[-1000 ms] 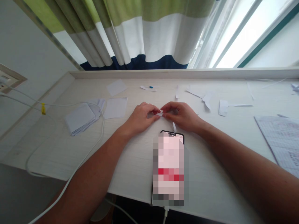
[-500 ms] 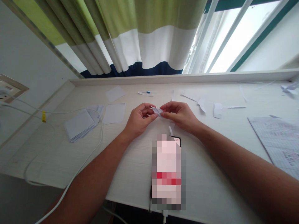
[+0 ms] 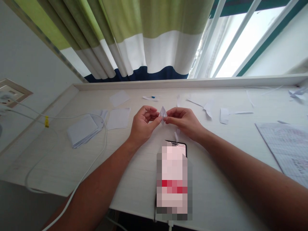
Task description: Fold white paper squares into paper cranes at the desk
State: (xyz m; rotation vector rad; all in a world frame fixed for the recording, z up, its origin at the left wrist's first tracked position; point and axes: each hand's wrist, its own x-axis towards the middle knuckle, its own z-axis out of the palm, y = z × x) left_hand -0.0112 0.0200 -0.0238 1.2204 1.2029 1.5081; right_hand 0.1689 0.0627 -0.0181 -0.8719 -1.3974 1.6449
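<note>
White folded paper (image 3: 163, 111) beyond the phone (image 3: 172, 178) is pinched by left hand (image 3: 144, 123) and right hand (image 3: 184, 120); probably light (easily crumpled), best held by its edges.

A green, white and navy curtain (image 3: 156, 38) is hung beside a bright window (image 3: 243, 48). White cables (image 3: 106, 134), one fitted with a yellow tag (image 3: 46, 122), are led from a wall socket (image 3: 14, 93); a printed sheet (image 3: 288, 144) is laid at the right of the bench (image 3: 211, 205).

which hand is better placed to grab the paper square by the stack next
Likely the left: the left hand is nearer the paper square; the right hand is beyond the folded paper both hold.
</note>
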